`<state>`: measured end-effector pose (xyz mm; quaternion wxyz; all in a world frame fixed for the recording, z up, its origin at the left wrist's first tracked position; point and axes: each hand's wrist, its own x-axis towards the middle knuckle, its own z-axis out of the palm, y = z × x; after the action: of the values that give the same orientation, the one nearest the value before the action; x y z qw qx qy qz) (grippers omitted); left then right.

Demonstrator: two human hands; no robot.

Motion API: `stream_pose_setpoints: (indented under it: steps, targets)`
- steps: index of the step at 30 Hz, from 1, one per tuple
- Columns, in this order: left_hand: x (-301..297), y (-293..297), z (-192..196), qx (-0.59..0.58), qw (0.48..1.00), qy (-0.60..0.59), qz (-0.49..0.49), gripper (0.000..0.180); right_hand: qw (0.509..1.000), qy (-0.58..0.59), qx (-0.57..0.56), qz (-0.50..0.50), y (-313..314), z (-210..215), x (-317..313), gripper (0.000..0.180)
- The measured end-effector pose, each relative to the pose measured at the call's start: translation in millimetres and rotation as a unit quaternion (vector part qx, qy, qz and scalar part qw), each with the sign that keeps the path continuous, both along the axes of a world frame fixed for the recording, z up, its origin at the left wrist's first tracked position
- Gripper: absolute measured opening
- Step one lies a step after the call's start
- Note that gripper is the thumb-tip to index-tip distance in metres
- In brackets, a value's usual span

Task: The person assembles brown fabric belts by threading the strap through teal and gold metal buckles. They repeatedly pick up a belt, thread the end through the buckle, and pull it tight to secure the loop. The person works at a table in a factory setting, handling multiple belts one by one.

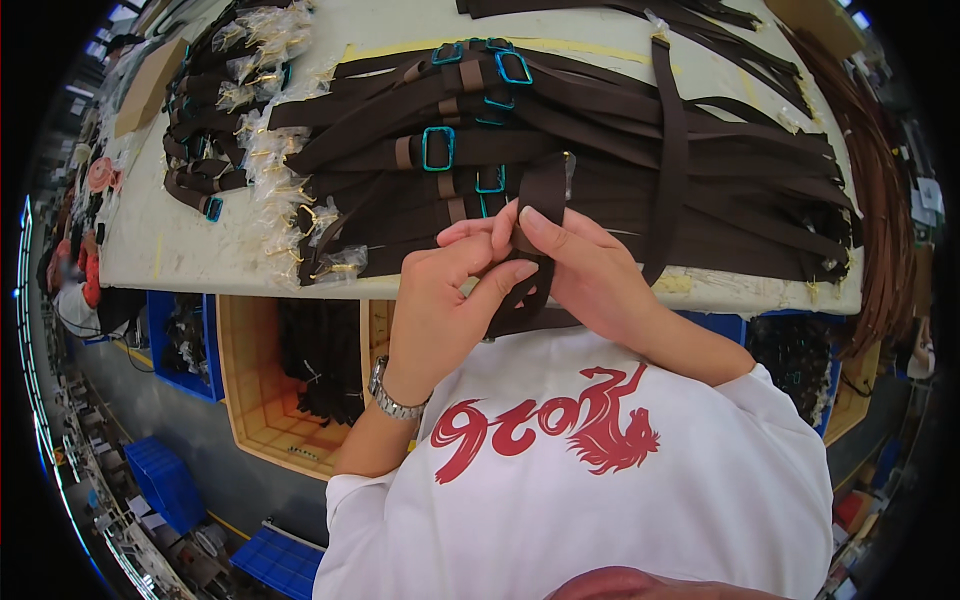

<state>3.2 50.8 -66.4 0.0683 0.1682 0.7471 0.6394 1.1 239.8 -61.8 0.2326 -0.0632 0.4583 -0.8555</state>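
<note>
My left hand (445,290) and my right hand (590,262) meet at the table's near edge, both closed on one dark brown webbing strap (543,188). The strap bends up over my right fingers, and a clear plastic-wrapped end piece (569,172) shows beside it. Its lower part loops down under my fingertips toward my shirt. My left thumb and fingers pinch close to the right thumb; what lies between them is partly hidden. Just beyond are brown straps with blue-filmed rectangular buckles (438,149) and small lighter brown loops (403,153).
Many dark straps (750,170) lie across the pale table (135,245), one strap (668,150) crosswise over them. Plastic-wrapped metal ends (275,180) bunch at left. Long brown straps (890,200) hang off the right end. Below stand a wooden bin (245,370) and blue crates (165,480).
</note>
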Motion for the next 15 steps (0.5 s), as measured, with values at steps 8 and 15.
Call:
stream_pose_setpoints:
  steps: [8, 15]
  targets:
    - [5.6, 3.2, -4.0, -0.198, 0.925, 0.311, 0.093, 0.006, 0.999, 0.030, 0.001, -0.045, -16.8, -6.0, 17.3, 0.035]
    - [1.6, 11.7, -8.6, -0.236, 0.930, 0.261, 0.108, 0.006, 0.995, 0.066, 0.015, -0.066, -18.6, -17.9, 15.4, 0.039]
